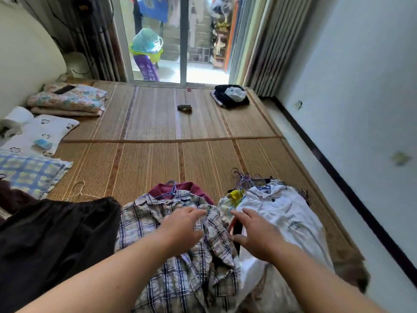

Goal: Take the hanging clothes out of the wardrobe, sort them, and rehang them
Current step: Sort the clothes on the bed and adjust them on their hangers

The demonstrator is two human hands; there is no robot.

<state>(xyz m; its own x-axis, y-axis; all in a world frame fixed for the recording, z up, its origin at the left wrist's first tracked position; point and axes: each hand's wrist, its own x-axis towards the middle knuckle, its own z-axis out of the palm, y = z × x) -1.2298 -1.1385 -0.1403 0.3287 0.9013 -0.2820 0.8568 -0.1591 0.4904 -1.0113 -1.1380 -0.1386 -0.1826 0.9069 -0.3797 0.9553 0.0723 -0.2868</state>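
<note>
1. Nearest the camera, a crumpled plaid shirt [171,279] lay on the woven mat [158,159], collar pointing away, with a blue wire hanger [172,191] at its neck.
2. The left hand [182,227] was palm down over the upper middle of the plaid shirt, fingers loosely extended and grasping nothing. Contact with the cloth could not be confirmed.
3. The right hand [252,233] was palm down with fingers spread, over the line where the plaid shirt met a white shirt [291,213]. It was released and held nothing.
4. The white shirt lay just right of the plaid shirt, touching it. A yellow item [235,195] sat at its collar end, and a bundle of wire hangers [246,178] lay just beyond.
5. A maroon garment [196,188] showed from under the plaid shirt's collar.
6. A black garment [56,245] lay left of the plaid shirt, edges touching. A pale wire hanger [79,188] lay on the mat just beyond it.
7. Along the mat's left edge lay a blue checked cloth [29,172], a white patterned cloth [52,129] bearing a small blue object [43,143], and a folded floral quilt [67,101].
8. At the far right corner sat folded black clothes [228,101] with a white plastic bag [235,93] on top. A small grey object [184,107] lay mid-mat, well apart.
9. A sliding glass door [183,41] stood beyond the mat, with a striped curtain [266,41] to its right.
</note>
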